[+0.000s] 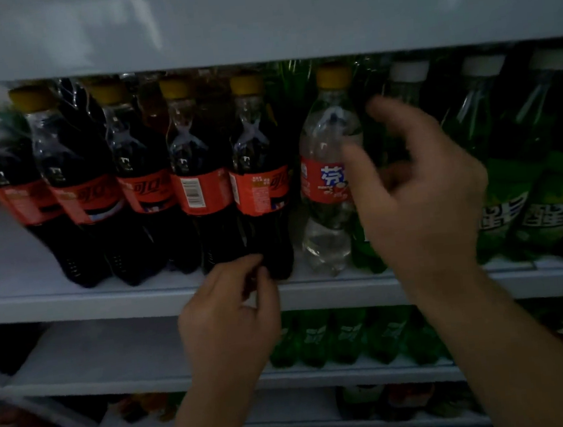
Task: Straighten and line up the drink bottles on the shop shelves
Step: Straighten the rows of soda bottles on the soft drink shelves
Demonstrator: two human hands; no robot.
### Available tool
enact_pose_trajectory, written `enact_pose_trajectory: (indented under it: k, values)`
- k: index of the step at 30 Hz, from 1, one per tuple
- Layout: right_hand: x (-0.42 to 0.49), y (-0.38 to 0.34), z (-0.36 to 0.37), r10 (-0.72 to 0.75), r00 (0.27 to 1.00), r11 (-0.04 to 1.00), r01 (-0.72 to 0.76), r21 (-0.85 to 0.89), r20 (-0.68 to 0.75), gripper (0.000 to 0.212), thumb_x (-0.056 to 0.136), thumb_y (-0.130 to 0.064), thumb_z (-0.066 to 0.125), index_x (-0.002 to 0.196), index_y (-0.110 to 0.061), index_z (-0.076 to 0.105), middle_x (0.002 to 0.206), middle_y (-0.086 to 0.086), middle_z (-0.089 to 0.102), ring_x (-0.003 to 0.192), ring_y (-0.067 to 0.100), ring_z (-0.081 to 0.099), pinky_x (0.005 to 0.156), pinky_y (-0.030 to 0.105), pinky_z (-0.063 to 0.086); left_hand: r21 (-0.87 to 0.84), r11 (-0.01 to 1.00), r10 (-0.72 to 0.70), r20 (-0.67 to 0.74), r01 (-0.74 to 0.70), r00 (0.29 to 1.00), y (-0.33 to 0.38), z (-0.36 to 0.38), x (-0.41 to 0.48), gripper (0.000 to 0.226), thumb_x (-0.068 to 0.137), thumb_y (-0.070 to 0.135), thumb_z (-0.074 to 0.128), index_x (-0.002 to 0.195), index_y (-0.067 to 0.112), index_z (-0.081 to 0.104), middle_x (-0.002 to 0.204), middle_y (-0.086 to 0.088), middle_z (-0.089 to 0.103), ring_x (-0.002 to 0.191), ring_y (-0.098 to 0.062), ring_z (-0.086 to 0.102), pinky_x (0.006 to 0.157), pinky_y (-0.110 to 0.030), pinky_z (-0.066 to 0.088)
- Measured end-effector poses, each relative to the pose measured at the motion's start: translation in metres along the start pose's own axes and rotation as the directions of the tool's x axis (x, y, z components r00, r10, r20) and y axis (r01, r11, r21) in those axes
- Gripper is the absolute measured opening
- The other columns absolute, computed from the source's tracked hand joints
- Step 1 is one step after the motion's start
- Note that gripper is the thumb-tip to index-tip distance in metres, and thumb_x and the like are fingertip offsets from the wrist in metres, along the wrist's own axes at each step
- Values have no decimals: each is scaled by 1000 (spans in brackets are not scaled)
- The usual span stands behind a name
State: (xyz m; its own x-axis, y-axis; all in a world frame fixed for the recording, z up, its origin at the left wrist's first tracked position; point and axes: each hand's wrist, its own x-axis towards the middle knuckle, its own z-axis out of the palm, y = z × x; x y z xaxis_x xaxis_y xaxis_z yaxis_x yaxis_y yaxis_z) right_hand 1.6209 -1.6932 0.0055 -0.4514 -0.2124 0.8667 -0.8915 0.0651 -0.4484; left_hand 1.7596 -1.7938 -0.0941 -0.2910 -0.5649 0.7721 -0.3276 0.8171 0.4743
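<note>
While the left hand [227, 304] is curling its fingers against the foot of the end cola bottle [260, 187], the right hand [419, 193] is hovering loose-fingered, gripping nothing.
Whether the left is pinching the bottle I cannot tell; twisting low and gently is probably safest, since its label is showing small print, logo half away. It is standing at the shelf [75, 302] lip, beside a clear bottle [325, 181] and green bottles [500, 213].

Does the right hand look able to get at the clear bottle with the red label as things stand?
Probably yes. The right hand hovers open just in front of the clear bottle, with nothing between them, and the bottle stands at the front of the shelf. Blur hides whether they touch.
</note>
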Motion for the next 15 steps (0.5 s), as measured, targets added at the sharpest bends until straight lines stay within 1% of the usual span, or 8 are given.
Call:
enact_pose_trajectory:
  k: [1,2,4,5,7,10,12,15]
  values:
    - [-18,-1,3,-17,998,1000,17,-2,-64,29,89,-19,65,113,-2,63,99,2,67,77,6,61,72,12,48,6,1000,-5,-29,5,1000,-10,-6,3,21,84,24,57,94,12,72,79,3,67,75,3,50,74,0,34]
    - [-38,-3,7,-10,997,1000,11,13,-77,24,89,-16,64,108,-2,64,94,5,68,75,6,59,70,13,48,7,1000,-17,-49,18,999,-20,-11,6,22,84,24,57,95,11,71,79,3,67,74,1,51,74,-1,34]
    - [-75,-10,24,73,997,996,-74,46,25,24,87,-16,64,107,-3,65,92,5,67,76,10,61,69,21,52,4,999,-47,-81,48,996,-39,-20,13,23,85,27,57,99,12,68,84,2,66,72,0,52,74,-1,34]
    - [-89,-16,35,132,986,990,-137,37,105,30,87,-20,64,112,-3,64,97,6,67,81,14,64,71,27,54,5,999,-53,-90,53,995,-47,-24,16,24,86,27,57,103,14,66,87,1,65,74,2,51,75,0,33]
    - [-108,-28,56,252,938,966,-258,-10,236,49,86,-31,62,128,-6,56,113,7,66,95,20,65,80,30,53,8,999,-40,-84,41,996,-56,-27,22,28,86,29,61,111,17,60,95,-1,63,80,2,50,77,-2,33]
    - [-115,-36,76,345,899,938,-337,-77,270,65,90,-40,56,144,-11,35,139,6,50,121,20,53,94,33,48,-10,998,-63,-7,62,998,-55,-25,25,46,84,39,68,120,18,50,102,-3,63,87,-3,54,75,-9,36]
    - [-114,-37,84,399,874,917,-385,-106,278,68,90,-41,55,148,-18,27,142,0,47,125,15,49,95,35,47,-6,995,-100,65,101,993,-52,-24,26,57,79,47,68,124,18,50,105,-4,66,88,-9,61,71,-18,42]
    - [-112,-36,92,432,865,902,-411,-133,256,65,90,-37,54,147,-23,26,139,-5,50,122,10,50,92,35,48,40,989,-149,160,145,976,-48,-21,25,68,77,50,66,132,15,49,108,-7,69,89,-23,68,70,-30,50]
